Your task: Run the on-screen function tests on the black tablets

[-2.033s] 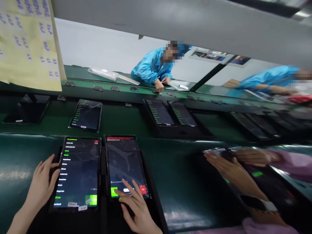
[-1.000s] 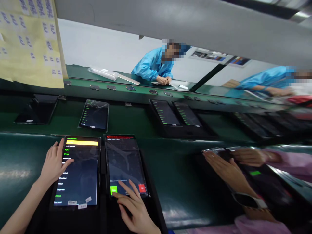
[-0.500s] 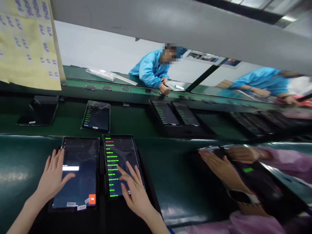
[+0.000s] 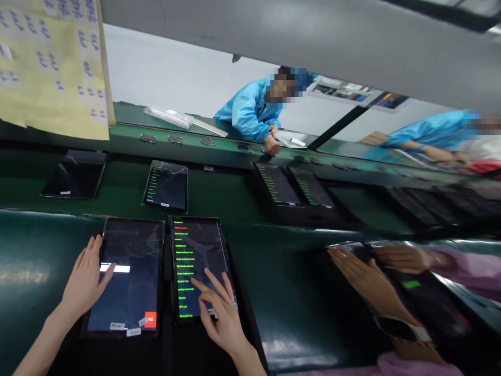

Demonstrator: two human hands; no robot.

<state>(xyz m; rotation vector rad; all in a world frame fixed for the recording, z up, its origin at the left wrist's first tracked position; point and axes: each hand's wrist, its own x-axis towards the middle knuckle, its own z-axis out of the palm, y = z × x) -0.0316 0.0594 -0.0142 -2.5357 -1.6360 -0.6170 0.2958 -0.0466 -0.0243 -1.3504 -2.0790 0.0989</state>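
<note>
Two tablets lie side by side in a black tray (image 4: 166, 355). My left hand (image 4: 83, 282) rests over the left edge of the left tablet (image 4: 133, 297), fingers stretched out and thumb at a white bar on the screen. That screen shows a red "Fail" box at its lower right, with small white labels nearby. Over the right tablet (image 4: 199, 240) is my right hand (image 4: 221, 310), fingers spread, the index fingertip at the list. The list is green with one red line. Neither hand grips anything.
Behind, a green channel (image 4: 125, 183) holds more tablets, one dark tablet (image 4: 76, 175) at left. A co-worker's hands (image 4: 364, 282), one wearing a watch, work on a tablet at right. Across the bench sits a person in blue (image 4: 250, 107). A yellow sheet (image 4: 58, 99) hangs upper left.
The view has shifted slightly, so most things appear farther right. My left thumb has moved up to the white bar. My right hand stays over the right tablet.
</note>
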